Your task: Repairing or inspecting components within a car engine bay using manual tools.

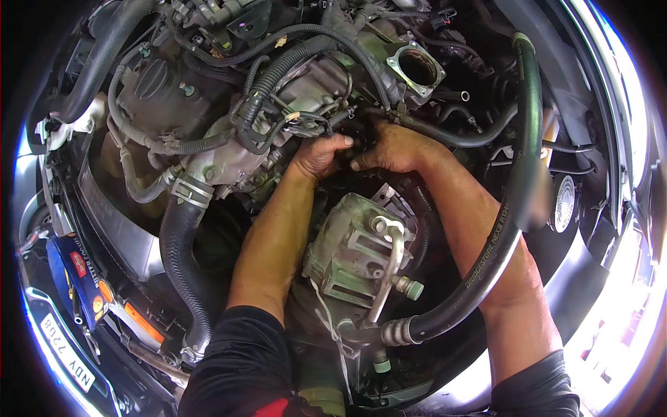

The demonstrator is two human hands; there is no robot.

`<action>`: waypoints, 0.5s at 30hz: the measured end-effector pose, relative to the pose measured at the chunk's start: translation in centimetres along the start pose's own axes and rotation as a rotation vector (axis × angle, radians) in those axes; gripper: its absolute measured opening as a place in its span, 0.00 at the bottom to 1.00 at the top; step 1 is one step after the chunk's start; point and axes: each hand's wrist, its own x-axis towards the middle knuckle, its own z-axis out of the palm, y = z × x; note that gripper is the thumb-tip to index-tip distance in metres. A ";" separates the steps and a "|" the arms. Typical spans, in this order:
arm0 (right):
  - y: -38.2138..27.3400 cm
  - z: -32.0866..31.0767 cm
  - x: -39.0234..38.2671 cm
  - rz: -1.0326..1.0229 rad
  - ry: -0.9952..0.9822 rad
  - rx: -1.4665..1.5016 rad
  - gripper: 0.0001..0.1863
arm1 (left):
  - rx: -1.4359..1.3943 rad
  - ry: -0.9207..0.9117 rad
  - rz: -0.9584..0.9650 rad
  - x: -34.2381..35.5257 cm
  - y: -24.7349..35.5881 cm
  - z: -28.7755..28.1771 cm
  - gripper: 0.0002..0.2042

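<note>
Deep in a car engine bay, my left hand [324, 154] is curled into a dark gap below a bundle of wires and corrugated tubing [271, 104] on the engine. My right hand [392, 149] reaches into the same gap from the right, thumb bent toward the left hand, fingers tucked under a black rubber hose [451, 135]. Both hands are closed around something there; what they grip is hidden in shadow. Between my forearms sits a grey metal compressor [347, 250] with a bent metal pipe [389, 264].
A thick hose [479, 271] arches over my right forearm. A large coolant hose [180, 257] runs down on the left. An open metal flange [417, 69] stands above the hands. A blue printed item [83, 278] lies at the left near the body edge.
</note>
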 end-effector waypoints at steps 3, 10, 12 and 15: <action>-0.5 0.1 -0.7 -0.014 0.067 -0.006 0.50 | 0.109 -0.016 0.042 0.0 0.3 0.1 0.22; -0.9 0.1 -0.5 0.055 0.049 -0.051 0.51 | -0.066 0.013 0.059 -0.2 -0.2 0.3 0.23; -0.7 0.0 -0.5 0.066 0.043 -0.032 0.51 | -0.065 0.001 0.087 -0.1 -0.5 0.1 0.22; -0.5 -0.2 -0.6 0.050 0.023 -0.019 0.49 | -0.014 -0.034 0.073 0.2 -0.6 -0.5 0.19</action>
